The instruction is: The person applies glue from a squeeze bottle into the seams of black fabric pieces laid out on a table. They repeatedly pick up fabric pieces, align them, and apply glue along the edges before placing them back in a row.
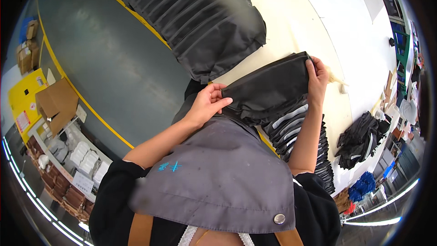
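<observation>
A grey-green floor with yellow lines lies on the left, seen from above, and a cream-and-white table curves along the right. At the table's far left edge, a long row of overlapping black fabric pieces runs away from the person, who wears a grey apron. Just beyond the apron, a folded black fabric piece is held at the table's near edge, close to the row's end. Partly beneath it sits a stack of grey-striped black pieces; a crumpled dark bundle lies farther right. The hands are apart: the left hand pinches the piece's left end, the right hand its upper right corner.
</observation>
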Available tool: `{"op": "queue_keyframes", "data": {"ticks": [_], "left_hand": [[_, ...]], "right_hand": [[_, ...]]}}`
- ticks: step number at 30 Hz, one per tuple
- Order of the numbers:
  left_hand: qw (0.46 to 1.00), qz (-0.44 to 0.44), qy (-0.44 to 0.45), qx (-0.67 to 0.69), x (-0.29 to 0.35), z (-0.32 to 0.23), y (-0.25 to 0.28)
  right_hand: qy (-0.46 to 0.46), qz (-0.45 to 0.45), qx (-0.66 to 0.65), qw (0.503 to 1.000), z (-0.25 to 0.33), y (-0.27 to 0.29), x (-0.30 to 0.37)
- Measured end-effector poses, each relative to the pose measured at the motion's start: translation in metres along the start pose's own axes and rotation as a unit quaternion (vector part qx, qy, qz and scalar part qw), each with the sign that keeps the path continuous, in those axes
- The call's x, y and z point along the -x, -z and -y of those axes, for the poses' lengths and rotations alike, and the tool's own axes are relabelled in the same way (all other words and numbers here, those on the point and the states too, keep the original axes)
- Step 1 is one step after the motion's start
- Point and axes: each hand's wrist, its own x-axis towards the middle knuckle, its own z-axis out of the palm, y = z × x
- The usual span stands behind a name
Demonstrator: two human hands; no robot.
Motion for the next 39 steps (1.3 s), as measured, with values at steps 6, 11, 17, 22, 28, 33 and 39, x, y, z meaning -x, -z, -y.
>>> {"op": "queue_keyframes", "data": {"ticks": [6, 11, 17, 22, 28, 33, 39], "left_hand": [[0.963, -0.181, -0.196, -0.046, 0.012, -0.016, 0.026], [0.898, -0.311, -0.280, -0.137, -0.017, -0.016, 0.041], [0.854, -0.355, -0.314, -0.215, -0.023, -0.008, 0.050], [0.725, -0.346, -0.486, -0.344, -0.009, -0.016, 0.035], [0.904, 0.020, -0.277, -0.326, -0.006, -0.008, -0.020], [0.788, -0.023, -0.433, -0.437, -0.022, 0.003, -0.042], [0.825, 0.053, -0.316, -0.466, -0.026, -0.004, -0.039]], "right_hand": [[0.137, 0.022, 0.100, 0.985, 0.006, -0.069, -0.032], [0.180, -0.025, 0.242, 0.953, -0.017, -0.129, -0.066], [0.232, -0.015, 0.272, 0.934, -0.011, -0.125, -0.061], [0.230, -0.063, 0.442, 0.865, -0.004, -0.046, -0.020], [0.250, -0.058, 0.496, 0.830, -0.030, -0.016, -0.001], [0.196, 0.027, 0.215, 0.957, -0.014, -0.003, 0.023], [0.015, 0.149, -0.053, 0.987, 0.036, 0.029, 0.051]]}}
